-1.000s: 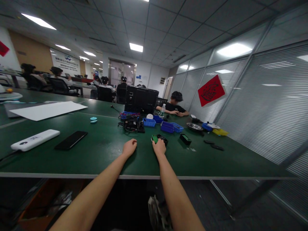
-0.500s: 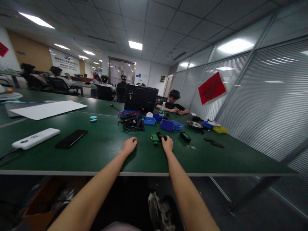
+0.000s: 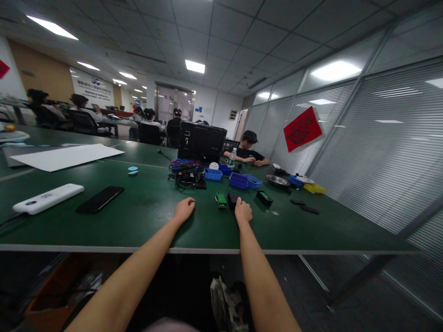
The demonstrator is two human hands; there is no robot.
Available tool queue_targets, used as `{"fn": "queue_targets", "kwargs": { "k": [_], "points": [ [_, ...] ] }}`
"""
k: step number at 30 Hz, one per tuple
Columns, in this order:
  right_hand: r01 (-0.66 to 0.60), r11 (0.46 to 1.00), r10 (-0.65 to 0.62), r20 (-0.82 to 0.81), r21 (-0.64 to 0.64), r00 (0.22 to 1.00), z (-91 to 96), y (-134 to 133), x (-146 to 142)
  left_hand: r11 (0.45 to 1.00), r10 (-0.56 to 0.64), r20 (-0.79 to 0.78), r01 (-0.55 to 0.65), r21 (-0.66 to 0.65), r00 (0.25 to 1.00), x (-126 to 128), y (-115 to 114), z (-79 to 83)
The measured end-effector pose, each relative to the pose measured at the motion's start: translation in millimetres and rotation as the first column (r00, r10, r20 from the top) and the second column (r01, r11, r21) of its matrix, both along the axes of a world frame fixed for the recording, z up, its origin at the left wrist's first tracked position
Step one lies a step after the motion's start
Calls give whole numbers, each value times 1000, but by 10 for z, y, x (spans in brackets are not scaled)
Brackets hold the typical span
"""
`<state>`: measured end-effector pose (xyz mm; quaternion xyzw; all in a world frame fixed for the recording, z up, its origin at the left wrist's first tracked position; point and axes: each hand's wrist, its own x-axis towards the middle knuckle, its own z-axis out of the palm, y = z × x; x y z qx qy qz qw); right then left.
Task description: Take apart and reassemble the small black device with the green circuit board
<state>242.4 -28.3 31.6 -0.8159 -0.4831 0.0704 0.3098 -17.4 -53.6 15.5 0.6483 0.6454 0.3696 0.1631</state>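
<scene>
My left hand (image 3: 183, 208) rests on the green table (image 3: 145, 216) with its fingers curled into a loose fist, holding nothing that I can see. My right hand (image 3: 242, 211) lies on the table a little to the right, fingers curled under, just behind a small black part (image 3: 232, 199). A small green circuit board (image 3: 220, 199) lies between the two hands, slightly farther away, touching neither. Another black box with a green inside (image 3: 264, 198) sits to the right of my right hand.
Blue bins (image 3: 242, 180), a tangle of cables (image 3: 187, 177), a black case (image 3: 201, 142), a metal bowl (image 3: 278, 181) and a yellow tray (image 3: 314, 188) stand farther back. A black phone (image 3: 100, 198) and white remote (image 3: 48, 198) lie left. A person (image 3: 248, 152) sits across; others sit far left.
My right hand has left the green board and black part, moved right and drawn back a little. The green board now lies free on the table. My left hand stayed put.
</scene>
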Motion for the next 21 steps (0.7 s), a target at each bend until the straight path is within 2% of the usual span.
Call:
{"fn": "queue_targets", "kwargs": {
  "k": [2, 5, 9, 13, 15, 17, 19, 21],
  "points": [
    [25, 996, -29, 56, 80, 998, -6, -9, 8, 1000, -1, -1, 1, 2, 1000, -2, 3, -4],
    [-7, 986, -7, 85, 168, 996, -24, -10, -16, 1000, -1, -3, 1, -8, 1000, 1, 2, -2],
    [-70, 979, 54, 89, 193, 995, -49, -11, -72, 1000, -6, -4, 6, -31, 1000, 4, -5, 16],
    [-50, 970, 33, 74, 238, 997, -58, -20, -80, 1000, -2, 57, 3, -10, 998, 14, -81, 84],
    [-52, 967, 40, 52, 250, 998, -53, -23, -72, 998, -5, 108, -1, 58, 994, 44, -213, 157],
    [-68, 961, 59, 42, 267, 997, -44, -25, -65, 990, -36, 146, 15, 141, 989, 97, -444, 242],
    [-81, 954, 72, 43, 289, 997, -33, -30, -63, 980, -99, 215, 58, 190, 971, 157, -765, 297],
    [-87, 947, 72, 60, 310, 996, -16, -49, -71, 980, -150, 311, 100, 171, 938, 190, -1134, 271]
  ]
}}
